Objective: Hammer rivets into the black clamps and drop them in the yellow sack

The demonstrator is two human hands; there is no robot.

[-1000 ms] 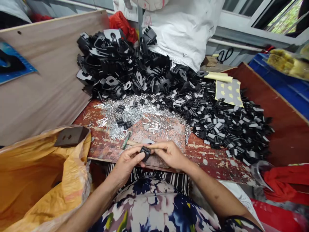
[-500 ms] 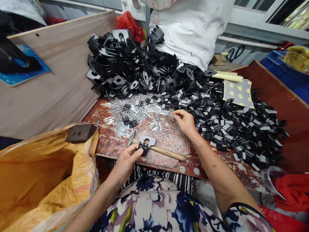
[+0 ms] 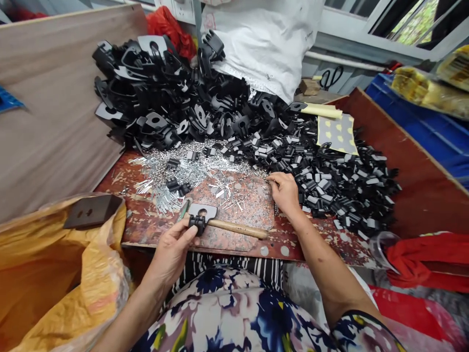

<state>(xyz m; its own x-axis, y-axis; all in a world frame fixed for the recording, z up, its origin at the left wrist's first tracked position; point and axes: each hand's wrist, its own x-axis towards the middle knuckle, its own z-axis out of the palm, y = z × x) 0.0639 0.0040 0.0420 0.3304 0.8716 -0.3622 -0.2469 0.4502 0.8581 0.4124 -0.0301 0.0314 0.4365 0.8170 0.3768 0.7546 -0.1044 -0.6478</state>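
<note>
My left hand [image 3: 172,247] pinches a small black plastic clip part [image 3: 197,223] near the table's front edge, just in front of a wooden-handled hammer [image 3: 234,228]. My right hand [image 3: 285,190] reaches forward with fingers pinched over the scattered silver pins [image 3: 190,168], at the edge of a heap of small black clips [image 3: 337,186]. What the fingers hold is too small to make out. A tall pile of larger black brackets [image 3: 161,102] fills the back left of the table.
A yellow plastic sack [image 3: 54,274] with a dark block [image 3: 90,211] on its rim stands at the left. A wooden board leans behind it. A white bag [image 3: 271,44], scissors [image 3: 331,76], a yellow-dotted sheet [image 3: 337,133] and a blue crate [image 3: 421,122] lie at the back and right.
My right hand left the clip and moved forward to the pins beside the small black clips. My left hand kept the black part. The hammer became visible on the table.
</note>
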